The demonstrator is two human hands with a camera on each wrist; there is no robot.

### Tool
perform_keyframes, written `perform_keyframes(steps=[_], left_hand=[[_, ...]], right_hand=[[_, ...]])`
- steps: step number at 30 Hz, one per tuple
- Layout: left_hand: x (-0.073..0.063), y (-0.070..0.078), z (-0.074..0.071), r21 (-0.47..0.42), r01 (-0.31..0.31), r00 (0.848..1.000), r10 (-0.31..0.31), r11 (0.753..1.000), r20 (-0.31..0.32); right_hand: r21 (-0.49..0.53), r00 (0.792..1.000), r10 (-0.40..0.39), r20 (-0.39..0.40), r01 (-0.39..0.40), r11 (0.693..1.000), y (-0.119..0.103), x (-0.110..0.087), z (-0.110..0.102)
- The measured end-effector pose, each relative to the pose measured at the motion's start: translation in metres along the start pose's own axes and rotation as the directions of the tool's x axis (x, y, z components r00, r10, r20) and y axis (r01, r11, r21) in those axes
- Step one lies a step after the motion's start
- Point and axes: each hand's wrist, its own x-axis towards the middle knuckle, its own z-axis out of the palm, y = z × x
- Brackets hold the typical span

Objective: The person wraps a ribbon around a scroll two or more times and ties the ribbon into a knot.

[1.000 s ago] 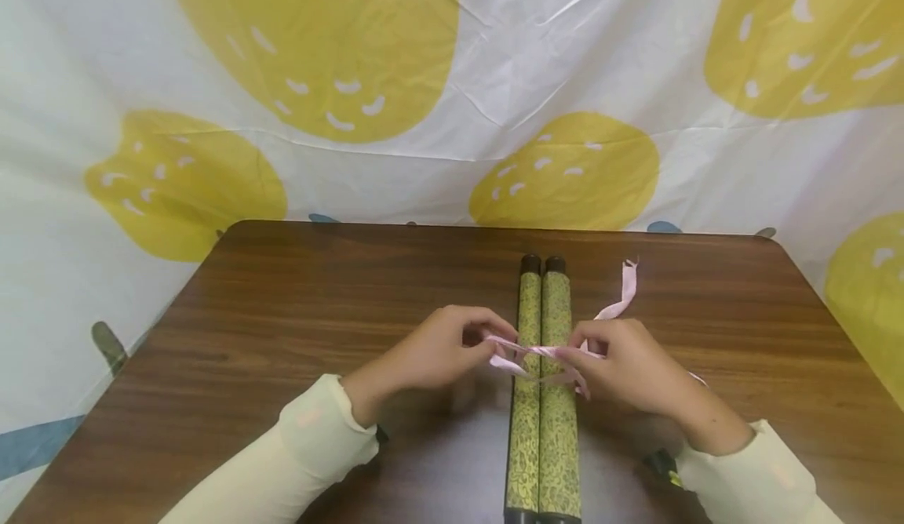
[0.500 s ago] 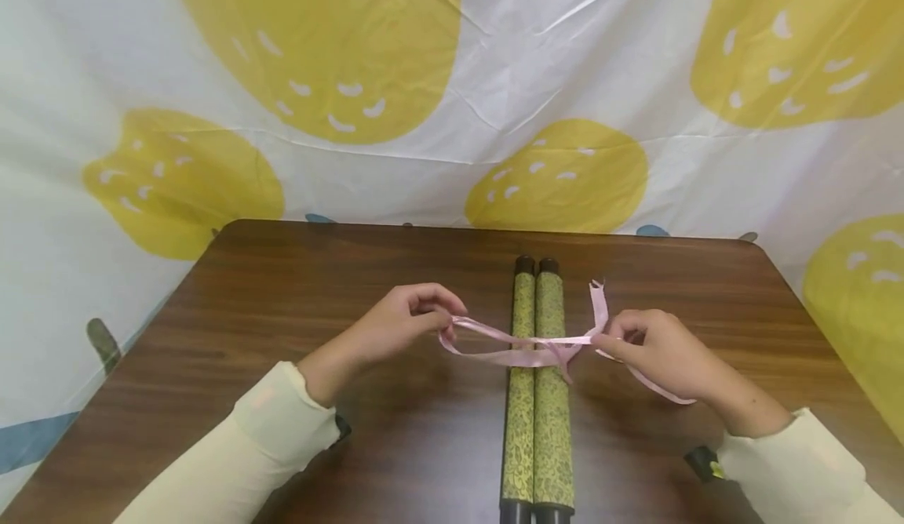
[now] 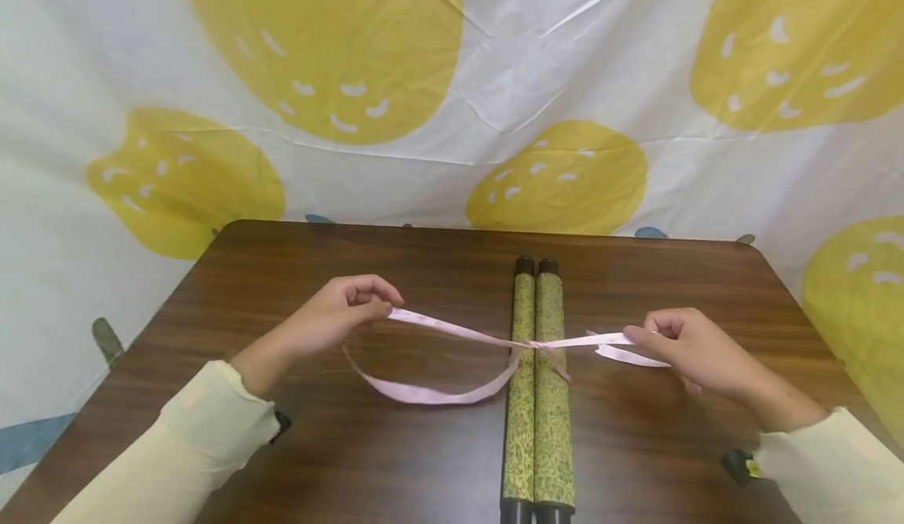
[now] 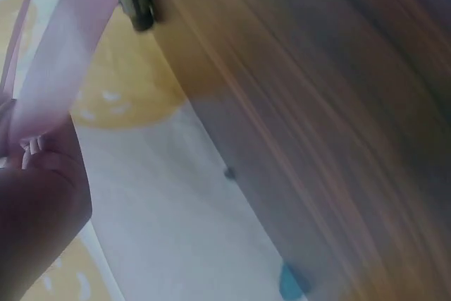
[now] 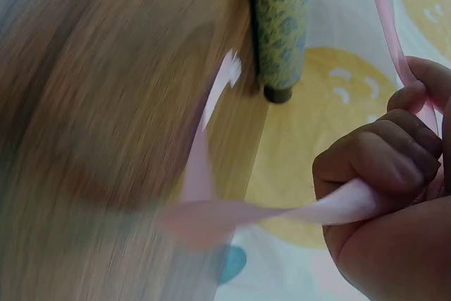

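Observation:
Two scrolls in gold-green patterned fabric with dark end knobs lie side by side, the left scroll touching the right scroll. Across them runs a pink ribbon, twisted together above the scrolls. Left of the scrolls, my left hand pinches one stretch of it, and a slack loop hangs below. To their right, my right hand pinches the other stretch between thumb and fingers. In the right wrist view, a loose ribbon tail trails from my curled fingers.
The brown wood-grain table has a rounded far edge. Behind it hangs a white cloth printed with yellow fruit shapes. Dark straps show at both sleeve cuffs.
My hands have moved apart, left hand leftward and right hand rightward. The ribbon between them has drawn straighter, its twist sits over the scrolls, and the loop on the left has grown larger.

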Motion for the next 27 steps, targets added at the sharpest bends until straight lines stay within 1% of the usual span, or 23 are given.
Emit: perform_keyframes(steps=[1, 3, 5, 7, 9, 13, 16, 18, 20, 22, 24, 27], left_hand=[[-0.002, -0.002, -0.005, 0.022, 0.004, 1.000, -0.004, 1.000, -0.016], [-0.005, -0.005, -0.014, 0.064, 0.003, 0.999, 0.000, 0.998, -0.042], [-0.007, -0.008, -0.020, 0.078, 0.008, 0.999, -0.004, 0.997, -0.054], [-0.009, -0.012, -0.025, 0.093, 0.005, 0.999, 0.000, 0.996, -0.054], [-0.009, -0.016, -0.028, 0.114, -0.006, 0.999, 0.010, 0.993, -0.038], [-0.008, -0.025, -0.030, 0.183, -0.025, 1.000, 0.024, 0.983, 0.009], [-0.005, -0.030, -0.030, 0.265, -0.028, 0.999, 0.021, 0.964, 0.029], [-0.004, -0.033, -0.032, 0.305, -0.022, 0.999, 0.012, 0.952, 0.033], [-0.003, -0.035, -0.033, 0.330, -0.013, 1.000, 0.003, 0.944, 0.031], [-0.001, -0.039, -0.033, 0.340, -0.012, 1.000, 0.002, 0.940, 0.030], [0.001, -0.043, -0.031, 0.357, -0.023, 0.999, 0.013, 0.934, 0.030], [0.003, -0.048, -0.025, 0.419, -0.042, 0.999, 0.036, 0.907, 0.022]], right_hand=[[-0.006, 1.000, 0.004, -0.003, -0.005, 1.000, 0.002, -0.001, -0.001], [-0.035, 1.000, -0.012, -0.021, 0.012, 0.999, 0.006, -0.003, -0.004], [-0.056, 0.999, -0.025, -0.032, 0.024, 0.998, 0.010, -0.005, -0.005], [-0.068, 0.999, -0.031, -0.039, 0.028, 0.997, 0.013, -0.008, -0.006], [-0.085, 0.998, -0.035, -0.047, 0.031, 0.996, 0.016, -0.010, -0.007], [-0.146, 0.996, -0.036, -0.076, 0.025, 0.989, 0.024, -0.015, -0.011], [-0.203, 0.995, -0.028, -0.091, 0.009, 0.979, 0.031, -0.019, -0.015], [-0.229, 0.995, -0.035, -0.091, 0.013, 0.973, 0.037, -0.020, -0.015], [-0.243, 0.994, -0.062, -0.091, 0.038, 0.969, 0.044, -0.021, -0.014], [-0.251, 0.992, -0.089, -0.091, 0.064, 0.966, 0.049, -0.020, -0.012], [-0.270, 0.990, -0.101, -0.093, 0.073, 0.960, 0.052, -0.019, -0.009], [-0.330, 0.991, -0.098, -0.091, 0.063, 0.942, 0.054, -0.017, -0.002]])
